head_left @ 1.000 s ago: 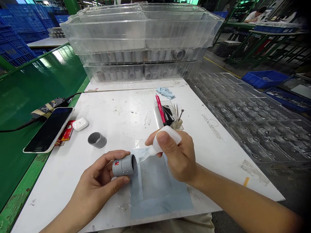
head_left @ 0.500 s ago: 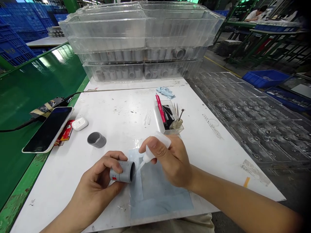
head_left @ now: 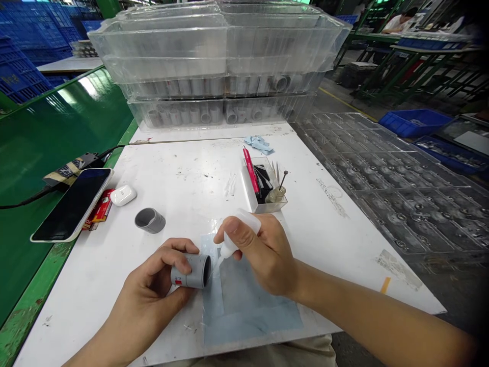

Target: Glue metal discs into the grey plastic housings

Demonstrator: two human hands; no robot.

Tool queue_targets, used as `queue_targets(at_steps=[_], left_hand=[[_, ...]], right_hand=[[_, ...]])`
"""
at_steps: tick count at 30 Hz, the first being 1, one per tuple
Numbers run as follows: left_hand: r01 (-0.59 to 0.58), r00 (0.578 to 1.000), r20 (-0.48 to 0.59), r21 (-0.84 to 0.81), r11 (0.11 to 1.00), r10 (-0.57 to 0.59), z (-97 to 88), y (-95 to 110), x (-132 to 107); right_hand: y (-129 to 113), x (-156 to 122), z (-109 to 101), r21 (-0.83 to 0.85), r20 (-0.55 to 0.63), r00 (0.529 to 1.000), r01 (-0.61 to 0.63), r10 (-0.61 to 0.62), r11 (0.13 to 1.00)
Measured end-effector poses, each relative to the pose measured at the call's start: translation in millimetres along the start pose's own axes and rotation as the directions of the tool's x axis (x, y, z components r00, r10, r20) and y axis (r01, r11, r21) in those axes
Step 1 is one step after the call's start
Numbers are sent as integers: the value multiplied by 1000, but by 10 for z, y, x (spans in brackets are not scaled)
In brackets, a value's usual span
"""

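Working this remotely, I've got my left hand (head_left: 153,293) curled round a tube (head_left: 193,272), its mouth (head_left: 207,271) turned toward my right hand (head_left: 269,257), which is wrapped round a bottle (head_left: 229,248), nozzle (head_left: 220,261) just outside. A sheet (head_left: 255,318) lies below, and another tube (head_left: 156,224) sits beyond my left hand.

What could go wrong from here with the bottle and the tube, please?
The nozzle is close to the open end of the gray tube, so a slip might bump it. If the right hand squeezes the white bottle too hard, any liquid inside could drip onto the blue sheet.
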State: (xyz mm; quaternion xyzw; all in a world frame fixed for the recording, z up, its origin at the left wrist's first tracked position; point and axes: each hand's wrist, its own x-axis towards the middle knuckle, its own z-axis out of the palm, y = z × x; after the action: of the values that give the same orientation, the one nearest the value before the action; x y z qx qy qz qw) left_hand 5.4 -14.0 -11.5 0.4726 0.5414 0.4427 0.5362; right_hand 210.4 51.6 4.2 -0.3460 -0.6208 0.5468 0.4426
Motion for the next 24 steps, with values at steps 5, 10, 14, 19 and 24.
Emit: queue_targets(at_steps=[5,10,14,19,24], left_hand=[[2,1000,-18,-4,1000,-2,20,12,-3],[5,1000,-22,-12,1000,-5,26,16,-2],[8,1000,-22,-22,1000,-8,28,22,-1],[13,1000,-15,-26,1000,-13,23,21,3],[15,1000,-20,-24,1000,-16,26,22,2]], right_hand=[[26,31,-11,-31,-19,1000,23,-23,999],[30,34,-37,-74,-56,998,29,-34,997],[20,29,-46,-35,-68,998,13,-15,999],[-17,14,-29,19,-6,1000,0,1,1000],[-24,20,-18,0,8,1000,-10,10,1000]])
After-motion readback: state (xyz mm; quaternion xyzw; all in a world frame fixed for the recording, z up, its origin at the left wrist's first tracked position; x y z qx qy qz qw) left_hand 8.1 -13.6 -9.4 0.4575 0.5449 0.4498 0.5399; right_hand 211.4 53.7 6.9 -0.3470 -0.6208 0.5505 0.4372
